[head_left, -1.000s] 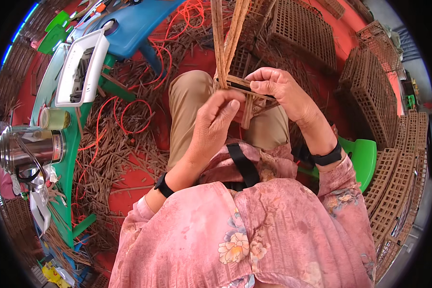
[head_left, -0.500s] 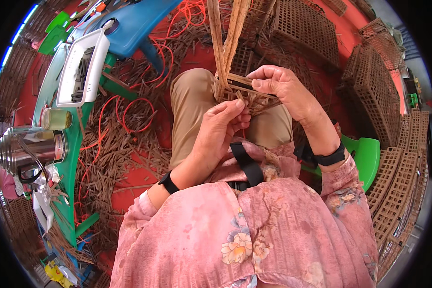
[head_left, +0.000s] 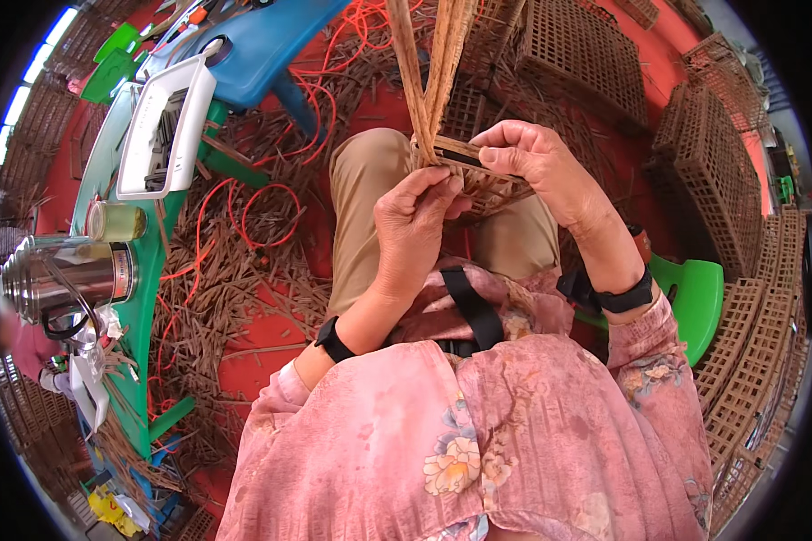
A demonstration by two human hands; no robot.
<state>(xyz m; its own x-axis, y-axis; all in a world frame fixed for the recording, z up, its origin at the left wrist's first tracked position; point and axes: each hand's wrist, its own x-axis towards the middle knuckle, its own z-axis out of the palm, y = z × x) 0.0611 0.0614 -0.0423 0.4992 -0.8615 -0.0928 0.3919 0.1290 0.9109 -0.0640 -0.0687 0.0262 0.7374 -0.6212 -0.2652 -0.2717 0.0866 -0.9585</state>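
Observation:
A small woven basket (head_left: 489,200) of flat brown strips rests at my knees, its rim turned up toward me. Long strips (head_left: 440,77) rise from its left end and run out of the top of the picture. My right hand (head_left: 548,173) grips the rim at the right end between thumb and fingers. At the left corner, where the long strips meet the rim, my left hand (head_left: 410,216) is closed in a pinch. Whatever lies between those fingertips is hidden. A dark band shows along the inside of the rim.
On the left, a green table (head_left: 150,338) carries a white tray (head_left: 189,115) of dark pieces, a jar (head_left: 117,221) and a metal kettle (head_left: 68,275). Loose strips (head_left: 230,311) and an orange hose (head_left: 244,236) cover the floor. Stacked lattice panels (head_left: 579,59) and a green chair (head_left: 697,298) are opposite.
My left hand has moved up slightly to the basket's corner, its fingers more tightly bent. A loose strip end seen at its fingertips is now hidden. The right hand keeps its grip.

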